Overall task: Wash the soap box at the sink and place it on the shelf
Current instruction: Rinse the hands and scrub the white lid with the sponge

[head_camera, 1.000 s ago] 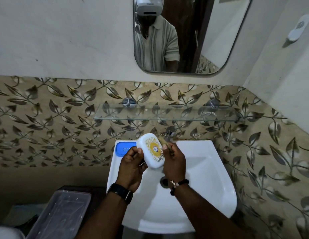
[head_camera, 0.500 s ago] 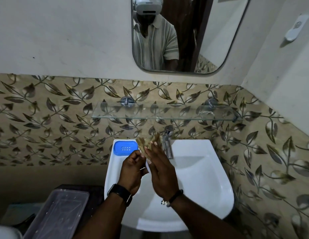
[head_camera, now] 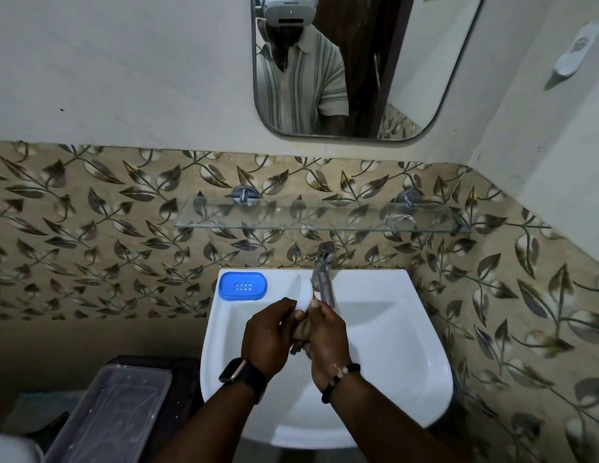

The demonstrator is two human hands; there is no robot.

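Over the white sink [head_camera: 391, 362], my left hand [head_camera: 266, 334] grips the white soap box lid [head_camera: 304, 295], which stands edge-on to me just left of the tap [head_camera: 323, 277]. My right hand [head_camera: 328, 340] presses a brownish cloth [head_camera: 301, 334] against the lid, and the cloth is bunched between both hands. The blue soap box base [head_camera: 243, 285] lies on the sink's back left rim. Above the tap a glass shelf [head_camera: 291, 222] is fixed to the leaf-patterned tiles. I cannot tell whether water is running.
A mirror [head_camera: 425, 78] hangs above the shelf and reflects a person in a striped shirt. A clear plastic tub [head_camera: 107, 416] sits on a dark stand to the left of the sink. The right wall [head_camera: 542, 195] stands close to the sink.
The lid faced me with its yellow emblem showing; now it is turned edge-on. Both hands have dropped lower into the basin, with the cloth now between them.
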